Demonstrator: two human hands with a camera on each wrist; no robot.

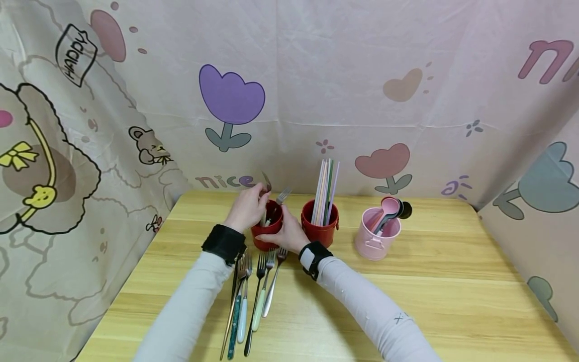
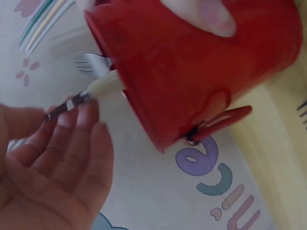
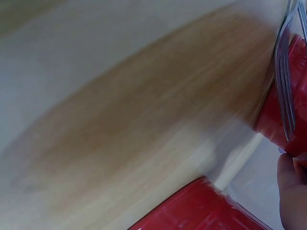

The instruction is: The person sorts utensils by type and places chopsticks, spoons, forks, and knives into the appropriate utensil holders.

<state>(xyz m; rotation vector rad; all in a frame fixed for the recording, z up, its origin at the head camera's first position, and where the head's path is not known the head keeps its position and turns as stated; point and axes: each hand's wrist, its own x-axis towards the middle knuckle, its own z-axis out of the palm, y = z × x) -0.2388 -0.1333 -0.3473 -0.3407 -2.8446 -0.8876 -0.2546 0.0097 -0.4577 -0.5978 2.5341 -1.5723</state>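
My left hand (image 1: 246,206) is above the left red bucket (image 1: 267,240), pinching a cream-handled fork (image 2: 103,86) by its metal neck between thumb and fingers. The fork's handle end is inside the bucket rim, and its head is mostly hidden by the hand. Another fork (image 1: 284,195) stands in the same bucket, tines up. Around the bucket's front and right side, my right hand (image 1: 289,232) holds it, its thumb across the front. Several forks (image 1: 261,266) lie side by side on the table in front of the bucket, with metal, green, blue and dark handles.
A second red bucket (image 1: 320,234) just right of my right hand holds several tall, thin coloured sticks (image 1: 323,193). Farther right stands a pink bucket (image 1: 375,246) with pink and dark spoons (image 1: 390,206). Behind the wooden table (image 1: 429,301) hangs a patterned cloth (image 1: 316,75).
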